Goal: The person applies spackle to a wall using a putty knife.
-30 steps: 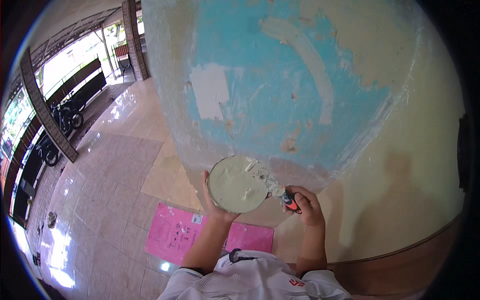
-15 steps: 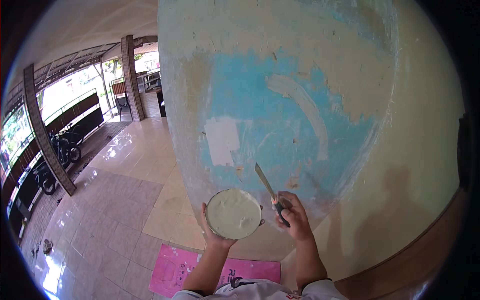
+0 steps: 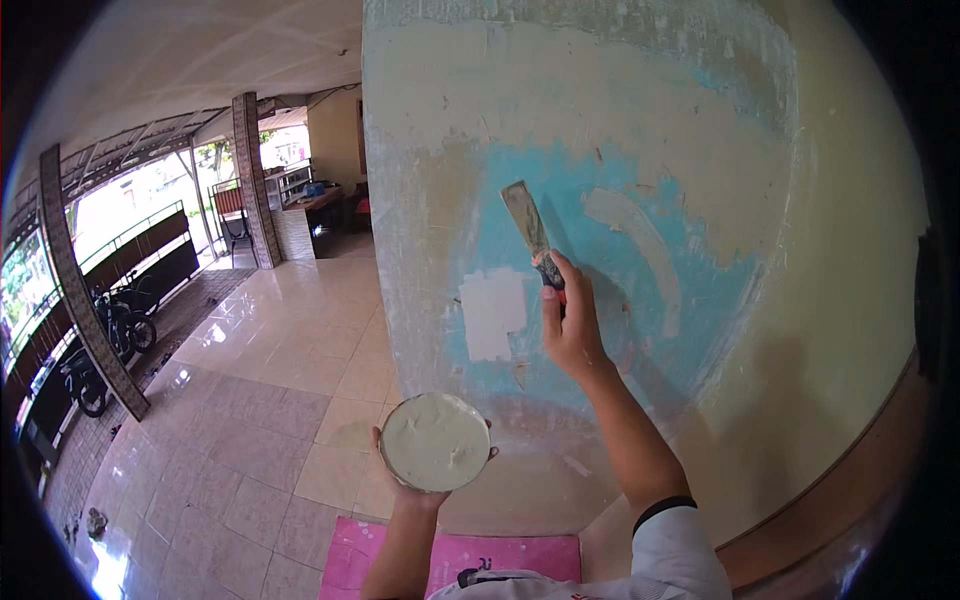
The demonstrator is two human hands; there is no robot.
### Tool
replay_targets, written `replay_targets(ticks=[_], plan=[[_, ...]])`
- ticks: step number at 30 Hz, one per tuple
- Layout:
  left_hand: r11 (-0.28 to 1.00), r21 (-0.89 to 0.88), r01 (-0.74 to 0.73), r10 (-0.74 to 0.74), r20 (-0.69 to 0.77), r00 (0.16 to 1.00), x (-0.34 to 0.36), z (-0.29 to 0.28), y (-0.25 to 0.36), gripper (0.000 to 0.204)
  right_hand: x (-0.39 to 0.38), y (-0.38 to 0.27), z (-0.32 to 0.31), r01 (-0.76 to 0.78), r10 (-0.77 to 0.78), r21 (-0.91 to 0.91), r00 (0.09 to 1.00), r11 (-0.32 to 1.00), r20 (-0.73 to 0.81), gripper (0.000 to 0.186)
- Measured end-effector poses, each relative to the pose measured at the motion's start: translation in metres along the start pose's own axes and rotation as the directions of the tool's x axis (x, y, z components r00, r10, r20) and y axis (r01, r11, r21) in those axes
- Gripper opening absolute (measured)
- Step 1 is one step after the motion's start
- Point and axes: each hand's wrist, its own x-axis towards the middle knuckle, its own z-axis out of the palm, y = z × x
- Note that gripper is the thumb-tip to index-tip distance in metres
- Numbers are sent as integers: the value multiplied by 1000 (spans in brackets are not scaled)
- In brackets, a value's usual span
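Observation:
My left hand (image 3: 412,492) is closed around a round tub of pale putty (image 3: 436,440) from below, its fingertips showing at both sides of the rim. My right hand (image 3: 573,318) grips the dark handle of a putty knife (image 3: 525,220), raised in front of the wall (image 3: 560,80). The blade points up and to the left over a turquoise patch (image 3: 625,270); whether it touches the surface I cannot tell. Below the blade is a whitish square of filler (image 3: 494,314). To its right a pale curved band of filler (image 3: 650,250) runs downward.
A pink sheet (image 3: 500,562) lies on the floor at the wall's foot. Glossy tiles (image 3: 250,350) stretch to the left, with pillars (image 3: 256,180) and a parked motorcycle (image 3: 125,325) beyond. A yellowish wall (image 3: 830,250) meets the work wall at the right.
My right hand has lifted the putty knife up from beside the tub to the turquoise area. The tub in my left hand sits slightly lower and further left in view.

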Motion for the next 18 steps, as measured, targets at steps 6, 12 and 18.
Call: replay_targets(ticks=[6,12,18], plan=[[999,-41,-18,18,-14,1000,-14,4,27,100,17,3,31,29,-43,-105,991,994,-126,59],[1000,10,-8,8,9,1000,-22,-4,51,101,11,5,31,-110,104,-161,993,981,-46,66],[998,-44,52,-48,85,995,-16,-7,48,99,14,27,-1,-83,28,-329,985,941,-169,70]])
